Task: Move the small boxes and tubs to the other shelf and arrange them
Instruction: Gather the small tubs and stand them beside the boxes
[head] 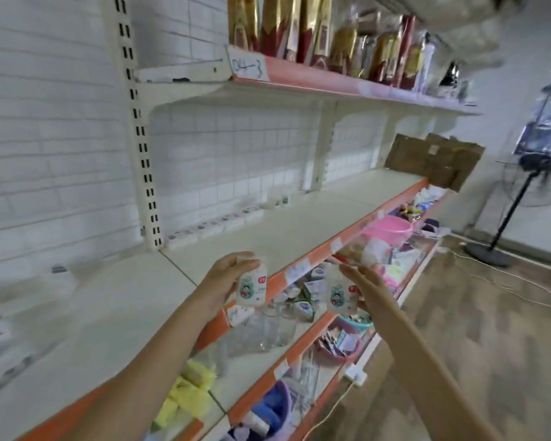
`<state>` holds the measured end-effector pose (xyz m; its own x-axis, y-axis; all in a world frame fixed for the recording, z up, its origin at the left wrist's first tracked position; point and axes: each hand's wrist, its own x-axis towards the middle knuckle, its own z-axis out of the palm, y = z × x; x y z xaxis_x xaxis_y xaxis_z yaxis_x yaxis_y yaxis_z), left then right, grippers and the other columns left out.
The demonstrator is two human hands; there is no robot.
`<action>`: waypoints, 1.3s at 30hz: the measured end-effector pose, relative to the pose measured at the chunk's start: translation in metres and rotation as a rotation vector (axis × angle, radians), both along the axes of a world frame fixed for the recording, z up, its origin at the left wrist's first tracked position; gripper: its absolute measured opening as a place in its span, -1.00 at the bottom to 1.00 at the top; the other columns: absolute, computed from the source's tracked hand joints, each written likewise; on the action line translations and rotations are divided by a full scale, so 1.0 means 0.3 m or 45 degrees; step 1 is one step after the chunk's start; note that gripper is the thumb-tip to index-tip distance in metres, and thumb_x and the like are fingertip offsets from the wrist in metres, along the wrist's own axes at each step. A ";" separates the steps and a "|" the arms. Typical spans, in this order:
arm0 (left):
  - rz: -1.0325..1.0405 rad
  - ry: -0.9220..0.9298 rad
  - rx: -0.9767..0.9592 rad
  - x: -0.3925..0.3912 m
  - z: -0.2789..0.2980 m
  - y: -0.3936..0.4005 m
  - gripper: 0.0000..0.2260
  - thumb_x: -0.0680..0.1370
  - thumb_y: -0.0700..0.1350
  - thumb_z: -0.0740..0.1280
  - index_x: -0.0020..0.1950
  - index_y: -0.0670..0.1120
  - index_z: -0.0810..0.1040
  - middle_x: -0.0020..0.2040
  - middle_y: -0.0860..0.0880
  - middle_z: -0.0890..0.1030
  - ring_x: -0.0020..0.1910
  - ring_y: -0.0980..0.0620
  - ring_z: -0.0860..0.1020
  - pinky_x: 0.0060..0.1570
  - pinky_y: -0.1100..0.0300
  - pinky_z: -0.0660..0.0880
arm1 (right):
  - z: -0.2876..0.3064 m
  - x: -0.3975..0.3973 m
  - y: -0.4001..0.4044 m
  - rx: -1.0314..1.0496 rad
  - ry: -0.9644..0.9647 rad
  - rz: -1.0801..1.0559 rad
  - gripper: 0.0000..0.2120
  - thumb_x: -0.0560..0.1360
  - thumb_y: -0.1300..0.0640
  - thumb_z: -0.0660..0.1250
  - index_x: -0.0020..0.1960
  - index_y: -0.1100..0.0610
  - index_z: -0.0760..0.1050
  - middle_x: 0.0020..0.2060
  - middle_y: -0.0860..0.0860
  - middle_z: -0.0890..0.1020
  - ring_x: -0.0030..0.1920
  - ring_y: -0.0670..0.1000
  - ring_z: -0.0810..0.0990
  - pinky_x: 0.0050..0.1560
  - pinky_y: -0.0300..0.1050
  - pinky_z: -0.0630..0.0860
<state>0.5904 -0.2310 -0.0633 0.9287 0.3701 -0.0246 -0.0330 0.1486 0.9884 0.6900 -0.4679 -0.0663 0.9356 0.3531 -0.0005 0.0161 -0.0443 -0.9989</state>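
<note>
My left hand (225,276) grips a small white tub (252,288) with a cartoon label, held above the front edge of the wide cream shelf (268,230). My right hand (363,286) holds a second small white tub (341,292) of the same kind, over the shelf below. A row of small white tubs (213,222) lines the back of the cream shelf along the tiled wall. More small tubs (303,305) lie on the lower shelf under my hands.
The top shelf (347,87) carries red and gold boxes. A cardboard box (433,160) sits at the far end of the cream shelf. Lower shelves hold a pink basin (387,229), glass jars (261,332) and yellow packets (188,386). A standing fan (506,218) is on the floor at right.
</note>
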 end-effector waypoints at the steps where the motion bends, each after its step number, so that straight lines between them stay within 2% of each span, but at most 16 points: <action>1: -0.028 0.003 -0.012 0.046 -0.012 -0.061 -0.84 0.48 -0.24 0.33 0.05 -0.12 0.51 -0.12 -0.12 0.59 -0.18 -0.01 0.57 -0.32 0.31 0.52 | -0.009 0.028 -0.062 -0.004 0.015 -0.026 -0.60 0.43 -0.03 0.38 0.16 0.17 0.44 -0.04 0.09 0.58 -0.12 -0.03 0.55 -0.23 -0.15 0.41; 4: -0.145 0.021 -0.025 0.162 -0.032 -0.208 -0.59 0.28 -0.07 0.48 0.06 -0.18 0.52 -0.14 -0.18 0.59 -0.19 -0.08 0.56 -0.30 0.23 0.50 | -0.032 0.096 -0.211 -0.019 0.031 -0.087 -0.51 0.37 -0.07 0.36 0.19 0.20 0.44 -0.07 0.08 0.59 -0.11 0.02 0.57 -0.19 -0.11 0.44; 6: -0.196 0.052 0.021 0.241 -0.034 -0.272 -0.58 0.18 -0.01 0.48 -0.02 -0.13 0.58 -0.14 -0.17 0.61 -0.14 -0.11 0.54 -0.23 0.17 0.44 | -0.041 0.138 -0.284 -0.024 0.023 -0.122 -0.43 0.31 -0.12 0.36 0.19 0.20 0.44 -0.05 0.12 0.60 -0.10 0.07 0.59 -0.16 -0.08 0.46; 10: -0.257 0.060 0.067 0.408 -0.029 -0.368 -0.73 0.30 -0.07 0.43 -0.03 -0.08 0.57 -0.13 -0.13 0.62 -0.10 -0.11 0.56 -0.19 0.17 0.44 | -0.053 0.246 -0.379 -0.042 0.021 -0.185 -0.43 0.30 -0.15 0.36 0.17 0.20 0.45 -0.02 0.15 0.61 -0.04 0.13 0.61 -0.09 0.00 0.53; 14: -0.321 0.043 0.119 0.591 -0.030 -0.414 -0.67 0.27 -0.05 0.48 0.00 -0.06 0.56 -0.10 -0.13 0.63 -0.10 -0.10 0.56 -0.11 0.12 0.44 | -0.056 0.381 -0.416 -0.057 0.027 -0.217 -0.35 0.20 -0.20 0.37 0.16 0.18 0.45 -0.02 0.14 0.61 0.01 0.15 0.60 0.07 0.12 0.53; 17: -0.350 0.014 0.108 0.750 -0.032 -0.435 -0.81 0.38 -0.10 0.41 -0.03 -0.04 0.54 -0.12 -0.10 0.60 -0.15 -0.02 0.56 -0.20 0.19 0.46 | -0.047 0.515 -0.415 -0.066 -0.007 -0.209 -0.40 0.22 -0.20 0.40 0.12 0.15 0.47 -0.03 0.11 0.62 0.04 0.13 0.59 0.12 0.12 0.51; 19: -0.361 -0.005 0.100 0.863 -0.022 -0.439 -0.72 0.28 -0.03 0.41 -0.05 -0.02 0.54 -0.13 -0.06 0.61 -0.13 0.01 0.56 -0.19 0.20 0.46 | -0.034 0.620 -0.406 -0.069 -0.029 -0.226 -0.38 0.23 -0.21 0.44 0.14 0.16 0.47 -0.03 0.09 0.62 0.03 0.11 0.59 0.11 0.10 0.51; 22: -0.351 -0.016 0.117 1.045 0.000 -0.422 -0.41 0.10 0.13 0.43 0.07 -0.04 0.52 -0.03 -0.09 0.60 -0.03 -0.03 0.56 -0.13 0.16 0.45 | -0.003 0.787 -0.378 -0.059 -0.048 -0.232 -0.39 0.25 -0.20 0.43 0.14 0.17 0.46 -0.04 0.10 0.62 0.00 0.10 0.59 0.04 0.04 0.51; 23: -0.352 -0.014 0.121 1.102 0.010 -0.413 -0.37 0.10 0.14 0.44 0.12 -0.06 0.49 -0.01 -0.10 0.59 -0.02 -0.04 0.56 -0.12 0.16 0.45 | 0.008 0.846 -0.363 -0.065 -0.056 -0.223 -0.43 0.28 -0.18 0.43 0.13 0.17 0.46 -0.05 0.09 0.62 -0.01 0.10 0.59 0.04 0.04 0.51; 25: -0.369 -0.025 0.123 1.221 0.021 -0.395 -0.46 0.28 0.05 0.45 0.20 -0.08 0.45 -0.01 -0.10 0.58 -0.02 -0.02 0.55 -0.13 0.17 0.45 | 0.034 0.961 -0.327 -0.085 -0.083 -0.207 -0.58 0.39 -0.06 0.39 0.12 0.18 0.46 -0.07 0.06 0.62 -0.03 0.08 0.59 -0.02 0.01 0.53; 27: -0.352 -0.027 0.153 1.322 0.031 -0.372 -0.62 0.44 -0.05 0.39 0.22 -0.07 0.43 0.02 -0.09 0.56 -0.01 -0.02 0.54 -0.11 0.19 0.45 | 0.055 1.072 -0.284 -0.090 -0.105 -0.182 -0.59 0.40 -0.03 0.37 0.15 0.17 0.45 -0.03 0.07 0.62 -0.02 0.07 0.59 0.02 0.05 0.54; 30: -0.276 -0.034 0.185 1.439 0.040 -0.322 -0.52 0.29 0.04 0.38 0.19 -0.04 0.45 0.02 -0.07 0.57 0.02 -0.02 0.53 -0.12 0.21 0.43 | 0.069 1.220 -0.214 -0.091 -0.103 -0.129 -0.43 0.31 -0.12 0.38 0.20 0.18 0.43 0.06 0.09 0.60 0.06 0.11 0.57 0.10 0.09 0.52; 32: -0.198 -0.034 0.194 1.500 0.044 -0.284 -0.51 0.29 0.01 0.39 0.19 -0.06 0.46 0.04 -0.06 0.57 -0.01 0.03 0.53 -0.15 0.27 0.42 | 0.068 1.312 -0.169 -0.101 -0.100 -0.076 -0.49 0.38 -0.06 0.38 0.23 0.19 0.41 0.07 0.09 0.58 0.05 0.08 0.56 0.01 -0.02 0.53; 35: -0.085 -0.004 0.269 1.588 0.041 -0.217 -0.62 0.45 -0.16 0.41 0.23 -0.15 0.46 0.02 -0.04 0.56 -0.08 0.15 0.52 -0.22 0.42 0.42 | 0.063 1.454 -0.103 -0.140 -0.150 -0.015 -0.52 0.41 -0.06 0.38 0.22 0.18 0.42 0.06 0.08 0.59 -0.04 0.00 0.58 -0.17 -0.16 0.53; 37: -0.007 0.017 0.350 1.637 0.040 -0.174 -0.53 0.36 -0.07 0.48 0.21 -0.14 0.47 0.06 -0.07 0.57 -0.06 0.10 0.53 -0.15 0.37 0.42 | 0.060 1.551 -0.053 -0.150 -0.174 0.028 -0.52 0.41 -0.07 0.39 0.21 0.18 0.44 0.04 0.08 0.61 -0.05 0.04 0.61 -0.07 -0.03 0.58; 39: 0.080 0.061 0.471 1.679 0.041 -0.136 -0.36 0.16 0.11 0.49 0.18 -0.07 0.48 0.10 -0.07 0.57 0.01 0.04 0.54 -0.04 0.27 0.42 | 0.059 1.644 0.006 -0.132 -0.173 0.118 -0.57 0.42 -0.03 0.39 0.18 0.18 0.45 -0.01 0.09 0.62 -0.06 0.07 0.62 0.04 0.05 0.57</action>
